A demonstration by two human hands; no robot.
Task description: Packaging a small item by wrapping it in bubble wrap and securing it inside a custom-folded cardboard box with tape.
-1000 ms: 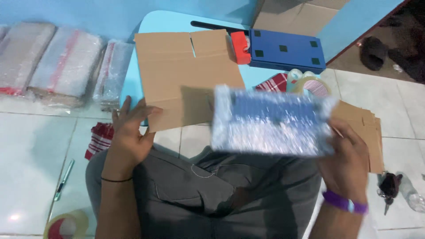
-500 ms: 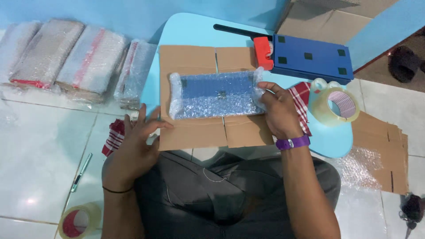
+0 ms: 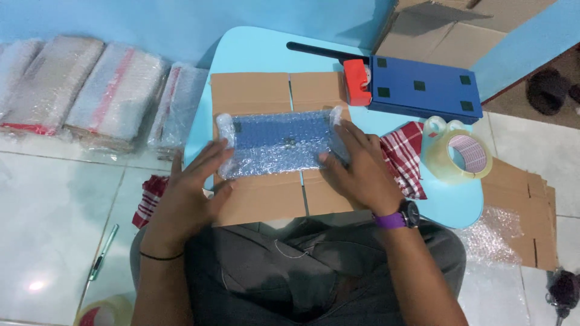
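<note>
A blue flat item wrapped in bubble wrap (image 3: 281, 142) lies across a flattened brown cardboard box (image 3: 260, 93) on a small light-blue table (image 3: 266, 51). My left hand (image 3: 193, 187) rests flat with fingers spread on the parcel's left end. My right hand (image 3: 359, 166), with a purple watch at the wrist, presses on its right end. Both hands touch the wrapped item and neither lifts it.
A second blue flat item (image 3: 426, 87) with a red and black tool (image 3: 356, 81) lies at the table's back right. A roll of clear tape (image 3: 456, 157) and a red checked cloth (image 3: 402, 157) sit at right. Wrapped parcels (image 3: 90, 90) line the floor at left; cardboard (image 3: 525, 199) lies at right.
The wrapped item went from being held up in front of me to lying on the cardboard. My left hand has moved onto its left end; my right stays on its right end.
</note>
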